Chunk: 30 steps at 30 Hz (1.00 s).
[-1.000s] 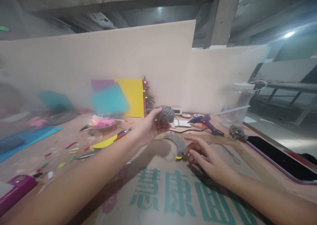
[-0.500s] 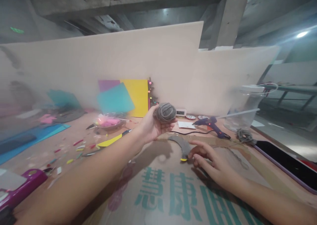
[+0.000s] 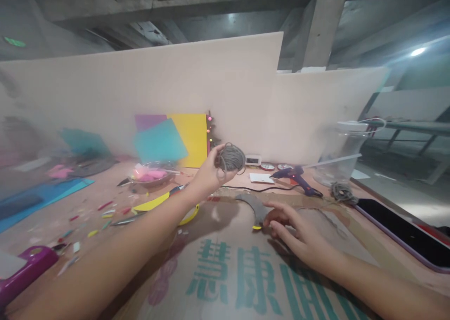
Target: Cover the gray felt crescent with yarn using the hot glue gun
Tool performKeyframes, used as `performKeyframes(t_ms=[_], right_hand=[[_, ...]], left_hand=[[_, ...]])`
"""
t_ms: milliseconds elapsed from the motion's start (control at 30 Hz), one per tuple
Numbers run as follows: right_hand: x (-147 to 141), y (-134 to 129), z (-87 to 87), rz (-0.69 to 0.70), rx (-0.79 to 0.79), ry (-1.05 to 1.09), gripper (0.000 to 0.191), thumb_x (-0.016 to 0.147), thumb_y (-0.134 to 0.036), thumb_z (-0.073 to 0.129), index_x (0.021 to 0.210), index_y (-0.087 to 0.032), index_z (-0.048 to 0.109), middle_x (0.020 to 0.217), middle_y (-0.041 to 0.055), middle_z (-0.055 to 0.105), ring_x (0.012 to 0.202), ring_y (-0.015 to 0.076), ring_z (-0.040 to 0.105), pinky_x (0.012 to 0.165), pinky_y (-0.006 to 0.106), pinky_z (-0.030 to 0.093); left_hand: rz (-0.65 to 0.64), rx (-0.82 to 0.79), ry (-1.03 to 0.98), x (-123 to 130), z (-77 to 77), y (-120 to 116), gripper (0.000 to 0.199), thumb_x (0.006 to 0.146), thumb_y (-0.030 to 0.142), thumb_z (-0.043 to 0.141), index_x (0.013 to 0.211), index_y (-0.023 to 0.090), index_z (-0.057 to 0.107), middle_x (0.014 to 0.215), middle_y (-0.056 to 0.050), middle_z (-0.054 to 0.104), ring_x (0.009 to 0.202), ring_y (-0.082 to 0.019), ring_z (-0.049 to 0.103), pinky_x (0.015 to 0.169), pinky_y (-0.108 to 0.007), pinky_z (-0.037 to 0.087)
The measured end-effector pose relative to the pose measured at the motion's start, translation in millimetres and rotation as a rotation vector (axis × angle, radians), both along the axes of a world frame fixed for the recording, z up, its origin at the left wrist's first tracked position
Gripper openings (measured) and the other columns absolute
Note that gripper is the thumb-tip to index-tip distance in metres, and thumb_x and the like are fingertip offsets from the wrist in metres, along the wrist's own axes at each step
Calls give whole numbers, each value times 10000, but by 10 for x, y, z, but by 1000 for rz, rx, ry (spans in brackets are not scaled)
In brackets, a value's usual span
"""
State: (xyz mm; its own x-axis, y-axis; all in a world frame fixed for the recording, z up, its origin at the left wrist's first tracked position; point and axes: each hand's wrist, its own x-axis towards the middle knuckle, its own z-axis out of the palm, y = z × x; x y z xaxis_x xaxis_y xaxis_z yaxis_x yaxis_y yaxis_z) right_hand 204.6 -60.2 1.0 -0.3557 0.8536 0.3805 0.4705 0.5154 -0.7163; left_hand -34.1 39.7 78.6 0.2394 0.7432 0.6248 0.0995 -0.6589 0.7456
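Observation:
My left hand point(image 3: 210, 173) is raised over the table with its fingers around a ball of grey yarn point(image 3: 231, 158); some loose strands loop off the ball. Below it and to the right, my right hand point(image 3: 286, 221) rests low over the cardboard, its fingertips at the edge of a curved grey strip point(image 3: 256, 206) with a yellow tip. Whether those fingers grip the strip is hard to make out.
A purple glue gun point(image 3: 297, 177), a phone point(image 3: 404, 233) and a small yarn bundle point(image 3: 341, 192) are at the right. At the left are scissors point(image 3: 128, 219), a dish of pink pieces point(image 3: 151, 173), scraps and a magenta tool point(image 3: 30, 270).
The yarn ball has turned in my left hand, and its loops now hang looser. My right hand stays beside the grey strip. The whole view has shifted slightly.

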Motion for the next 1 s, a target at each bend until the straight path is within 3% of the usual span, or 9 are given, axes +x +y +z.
performKeyframes(t_ms=[133, 233, 367, 533, 633, 733, 800, 933, 1000], right_hand=[[4, 6, -13, 23, -27, 23, 367, 981, -366, 381, 1309, -201, 400, 956, 77, 648, 831, 162, 649, 733, 311, 574], [0, 8, -13, 18, -38, 30, 378, 983, -373, 379, 1321, -202, 386, 969, 80, 643, 837, 163, 646, 738, 319, 575], [-11, 1, 2, -10, -1, -14, 373, 982, -375, 381, 1314, -204, 393, 969, 85, 655, 830, 169, 647, 736, 325, 562], [9, -19, 6, -58, 66, -70, 352, 981, -347, 383, 1307, -218, 408, 1003, 84, 660, 849, 172, 650, 754, 330, 539], [16, -23, 10, -62, 54, -93, 350, 981, -338, 380, 1311, -224, 407, 1036, 83, 656, 883, 173, 647, 769, 334, 534], [2, -18, 25, -50, 53, -102, 349, 976, -337, 382, 1304, -220, 415, 1028, 79, 659, 871, 173, 649, 764, 338, 535], [-10, -14, 39, -41, 68, -99, 350, 972, -332, 389, 1300, -218, 422, 1013, 76, 664, 860, 173, 652, 767, 341, 535], [-24, -16, 60, -44, 69, -90, 344, 967, -336, 398, 1288, -220, 443, 990, 76, 678, 847, 176, 660, 718, 319, 543], [-22, -18, 61, -44, 73, -93, 336, 965, -330, 402, 1278, -218, 453, 982, 80, 683, 837, 179, 663, 697, 313, 547]], left_hand=[[123, 351, 180, -83, -21, 53, 660, 707, 148, 687, 1306, 176, 410, 1234, -121, 578, 1070, -218, 604, 951, -369, 484], [206, 590, 327, -156, -13, 45, 681, 694, 94, 655, 1324, 196, 416, 1313, -127, 523, 1216, -255, 510, 1048, -416, 412], [232, 669, 457, -192, 9, 1, 687, 710, 100, 636, 1347, 219, 408, 1394, -129, 463, 1324, -275, 416, 1120, -437, 329], [246, 570, 431, -165, -26, 13, 642, 740, 166, 641, 1337, 189, 407, 1347, -139, 510, 1271, -260, 472, 1092, -403, 359], [281, 365, 351, -199, -56, 123, 594, 758, 223, 644, 1315, 167, 444, 1268, -132, 577, 1147, -237, 566, 1007, -351, 429], [326, 125, 272, -291, -20, 362, 624, 733, 276, 684, 1300, 142, 459, 1254, -136, 602, 1096, -232, 601, 965, -344, 451], [409, -55, 236, -363, 36, 575, 519, 736, 286, 677, 1214, 152, 524, 1181, -110, 645, 1032, -216, 625, 918, -333, 471], [424, -172, 314, -489, 69, 959, 230, 811, 292, 594, 974, 134, 628, 958, -91, 698, 897, -213, 648, 808, -325, 506], [448, -202, 362, -550, -6, 1073, 231, 774, 233, 650, 985, 140, 627, 955, -82, 696, 898, -216, 642, 806, -330, 511]])
